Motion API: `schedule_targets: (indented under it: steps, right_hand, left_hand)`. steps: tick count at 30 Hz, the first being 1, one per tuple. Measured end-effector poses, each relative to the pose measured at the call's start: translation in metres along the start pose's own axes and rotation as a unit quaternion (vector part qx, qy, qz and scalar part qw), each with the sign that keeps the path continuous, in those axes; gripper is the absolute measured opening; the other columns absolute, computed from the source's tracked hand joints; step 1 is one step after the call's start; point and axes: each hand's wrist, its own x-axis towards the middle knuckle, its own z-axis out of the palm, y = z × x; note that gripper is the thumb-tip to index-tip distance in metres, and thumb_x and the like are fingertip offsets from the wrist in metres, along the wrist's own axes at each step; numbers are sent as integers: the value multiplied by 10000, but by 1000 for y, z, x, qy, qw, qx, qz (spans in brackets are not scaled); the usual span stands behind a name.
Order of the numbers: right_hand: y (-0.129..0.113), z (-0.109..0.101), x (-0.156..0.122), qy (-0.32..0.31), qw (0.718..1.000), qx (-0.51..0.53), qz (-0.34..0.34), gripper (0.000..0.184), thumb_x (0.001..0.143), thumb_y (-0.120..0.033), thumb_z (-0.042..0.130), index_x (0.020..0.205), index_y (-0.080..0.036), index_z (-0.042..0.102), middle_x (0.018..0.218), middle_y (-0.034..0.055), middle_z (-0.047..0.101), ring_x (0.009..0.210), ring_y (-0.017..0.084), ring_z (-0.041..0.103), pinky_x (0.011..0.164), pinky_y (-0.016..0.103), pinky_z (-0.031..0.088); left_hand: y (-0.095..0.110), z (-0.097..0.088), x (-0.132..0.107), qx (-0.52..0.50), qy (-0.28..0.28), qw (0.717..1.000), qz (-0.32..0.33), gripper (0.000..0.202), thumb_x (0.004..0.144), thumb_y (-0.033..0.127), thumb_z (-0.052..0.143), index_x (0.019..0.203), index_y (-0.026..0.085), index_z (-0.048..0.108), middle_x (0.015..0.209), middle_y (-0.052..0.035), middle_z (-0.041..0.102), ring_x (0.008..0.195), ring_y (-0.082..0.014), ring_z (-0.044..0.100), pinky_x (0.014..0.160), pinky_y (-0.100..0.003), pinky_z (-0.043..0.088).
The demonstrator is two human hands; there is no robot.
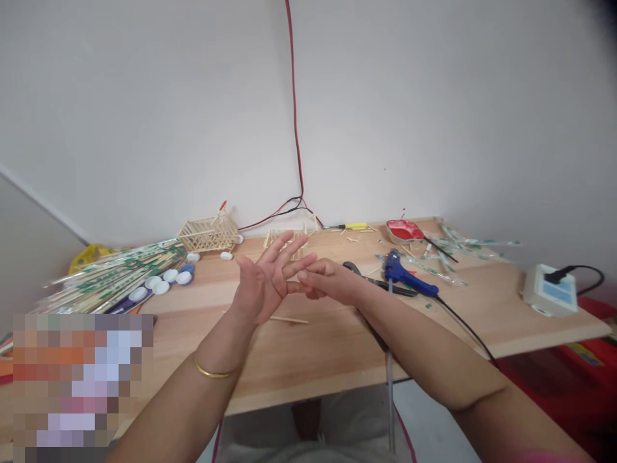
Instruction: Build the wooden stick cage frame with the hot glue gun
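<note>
My left hand (264, 278) is raised above the wooden table (337, 347), palm turned to the right and fingers spread apart, holding nothing. My right hand (324, 280) reaches across to it, fingers curled together and touching the left hand's fingers. Whether anything is pinched between them I cannot see. A thin wooden stick (288, 319) lies on the table just below the hands. A gold bangle (212, 371) circles my left wrist.
A blue glue gun (403, 273) and black scissors (376, 280) lie right of the hands. Two stick-built frames (208, 233) (284, 238) stand at the back, bottle caps (164, 281) and wrapped chopsticks (106, 276) at left, a red dish (403, 230) and power strip (550, 290) at right.
</note>
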Motion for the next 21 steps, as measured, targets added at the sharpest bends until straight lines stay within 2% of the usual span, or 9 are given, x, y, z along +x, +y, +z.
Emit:
schedule_targets:
  steps: [2,4,8,12,16,21]
  right_hand:
    - [2,1,1,16,999,36,-23,490,881,-545,410,562,-175,433,505,-52,382,482,82,360,509,242,307]
    - [-1,2,1,39,997,29,-56,483,902,-523,386,573,-173,440,540,-38,424,512,86,384,541,246,330]
    - [-10,3,0,69,995,-5,-70,512,912,-547,320,655,-159,532,606,-6,505,570,101,450,591,250,367]
    - [-14,3,0,108,991,-41,-71,503,895,-537,378,612,-153,537,577,-7,493,560,103,456,588,251,371]
    - [-11,1,0,108,989,-4,-101,427,918,-469,384,679,-159,554,604,-15,495,573,100,451,602,248,381]
    - [-14,-2,-3,84,988,16,-130,295,909,-394,452,868,-169,639,697,-4,537,645,100,493,652,252,419]
  left_hand:
    - [2,0,0,-25,6,1000,-9,864,628,821,413,1301,281,463,1460,-105,329,1226,-326,443,584,-246,516]
    - [4,0,0,-49,19,999,-11,859,657,827,350,1300,270,467,1448,-104,350,1244,-309,426,535,-201,483]
    - [4,0,0,-80,32,996,-21,869,683,830,284,1302,246,462,1425,-108,385,1272,-282,397,584,-200,489]
    - [2,0,0,-99,27,994,-43,902,678,841,245,1308,230,454,1415,-117,397,1277,-263,395,589,-187,492]
    - [3,-3,0,-113,28,992,-38,874,692,829,258,1292,232,475,1413,-120,400,1294,-259,380,558,-164,478]
    - [6,-8,1,-113,35,993,-24,866,689,830,261,1245,221,526,1413,-137,397,1261,-266,421,397,-120,358]
